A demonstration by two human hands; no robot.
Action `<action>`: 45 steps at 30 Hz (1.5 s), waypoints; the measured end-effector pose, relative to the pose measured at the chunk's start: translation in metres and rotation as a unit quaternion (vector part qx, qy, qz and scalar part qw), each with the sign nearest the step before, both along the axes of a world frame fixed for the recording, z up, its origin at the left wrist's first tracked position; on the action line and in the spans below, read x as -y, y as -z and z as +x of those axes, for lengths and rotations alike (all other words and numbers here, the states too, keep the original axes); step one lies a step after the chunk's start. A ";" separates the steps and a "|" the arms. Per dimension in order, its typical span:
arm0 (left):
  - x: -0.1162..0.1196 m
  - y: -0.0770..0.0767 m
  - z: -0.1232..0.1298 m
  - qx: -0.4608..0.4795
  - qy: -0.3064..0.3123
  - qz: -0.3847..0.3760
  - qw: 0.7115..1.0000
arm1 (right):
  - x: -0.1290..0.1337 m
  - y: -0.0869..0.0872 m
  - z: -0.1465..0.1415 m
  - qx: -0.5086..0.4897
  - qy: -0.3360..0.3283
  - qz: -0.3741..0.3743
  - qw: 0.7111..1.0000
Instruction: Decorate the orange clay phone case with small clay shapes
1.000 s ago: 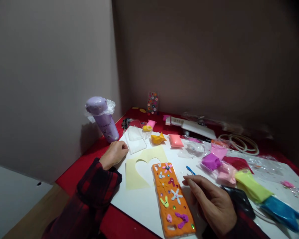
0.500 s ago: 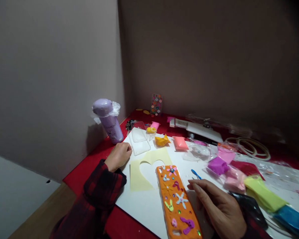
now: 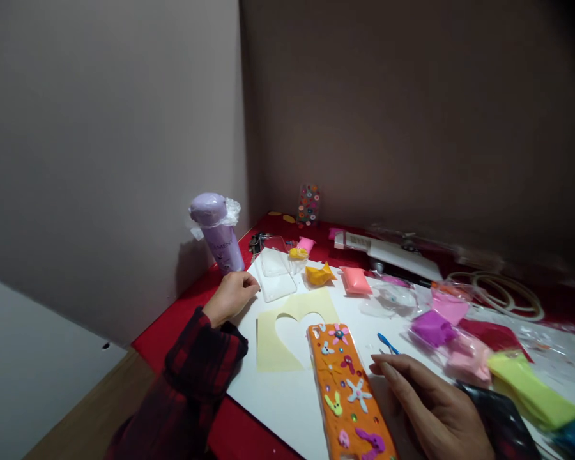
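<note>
An orange phone case (image 3: 349,383) covered in clay flowers, bunny heads and small gems lies on the white board (image 3: 273,406). Just right of it is my right hand (image 3: 426,399), thumb and forefinger pinched together; anything between them is too small to make out. My left hand (image 3: 232,295) rests at the board's left edge, fingers curled in, with nothing seen in it. Its fingertips are close beside a clear phone case (image 3: 278,286). Yellow paper with a heart cut-out (image 3: 273,348) lies between the hands. A blue-handled tool (image 3: 388,344) is beyond my right fingertips.
A lilac bottle (image 3: 223,239) stands at the left by the wall. Clay packets, including orange-yellow (image 3: 320,275), coral (image 3: 356,281), purple (image 3: 432,328) and yellow-green (image 3: 531,386), lie across the board. A decorated case (image 3: 309,204) leans at the back, and a white cable (image 3: 508,294) coils at right.
The view has shifted a little, so the scene sits farther right. My left fingertips reach out slightly more by the clear case. My right hand keeps its pinch beside the orange case.
</note>
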State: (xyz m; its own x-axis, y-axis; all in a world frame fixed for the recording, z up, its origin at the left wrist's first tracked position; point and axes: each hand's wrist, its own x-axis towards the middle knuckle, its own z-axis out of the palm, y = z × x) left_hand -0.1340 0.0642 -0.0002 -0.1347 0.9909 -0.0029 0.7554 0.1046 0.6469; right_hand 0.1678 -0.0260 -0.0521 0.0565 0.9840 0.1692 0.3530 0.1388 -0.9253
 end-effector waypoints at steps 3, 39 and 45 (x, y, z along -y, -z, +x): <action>0.001 -0.002 0.003 0.050 0.006 -0.009 0.999 | 0.000 -0.001 -0.001 0.004 -0.001 0.009 1.000; -0.001 0.000 0.102 -0.013 0.290 -0.138 0.947 | -0.004 0.003 0.002 0.008 -0.047 0.046 0.998; 0.001 -0.006 0.107 -0.061 0.302 -0.119 0.944 | -0.004 0.003 0.002 0.012 -0.048 0.044 0.998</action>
